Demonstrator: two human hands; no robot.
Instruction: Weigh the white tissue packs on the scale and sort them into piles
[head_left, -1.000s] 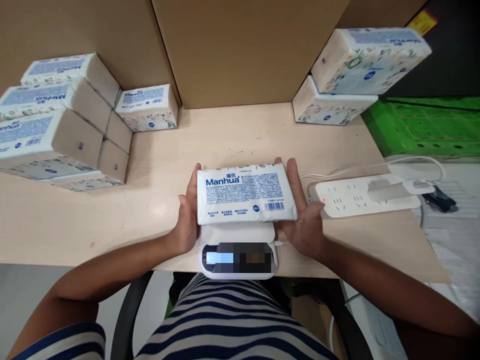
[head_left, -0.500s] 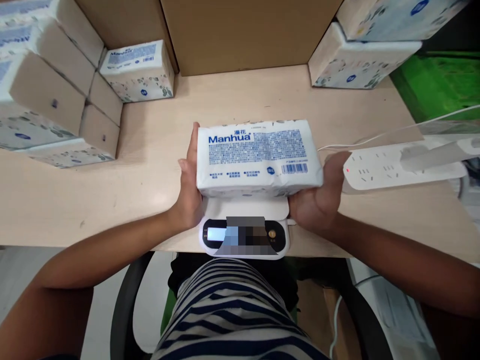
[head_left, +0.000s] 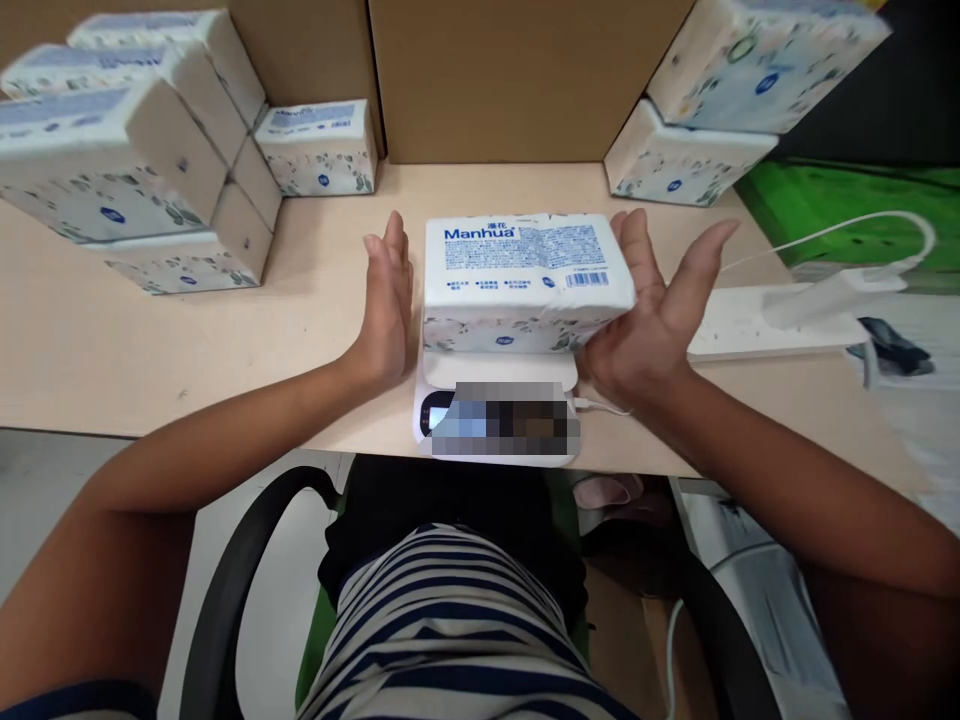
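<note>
A white pack of tissues (head_left: 525, 260) with blue "Manhua" print rests on the white digital scale (head_left: 499, 372) at the table's front edge. My left hand (head_left: 388, 305) stands upright just left of the pack, fingers stretched and a gap between palm and wrapper. On the other side, my right hand (head_left: 649, 320) is open with the thumb spread out, close by the pack's right end; whether its fingers touch the wrapper I cannot tell. The scale's display is lit at its left end, and the rest of its panel is blurred over.
Stacked tissue packs (head_left: 172, 180) stand at the left, with a single pack (head_left: 322, 150) beside them. Two more packs (head_left: 690, 160) are piled at the back right. A cardboard box (head_left: 517, 80) closes off the back. A white power strip (head_left: 795, 320) with a cable lies right of my right hand.
Both hands have let go of the tissue pack and opened away from its ends. The pack now sits on the scale. The view has shifted somewhat.
</note>
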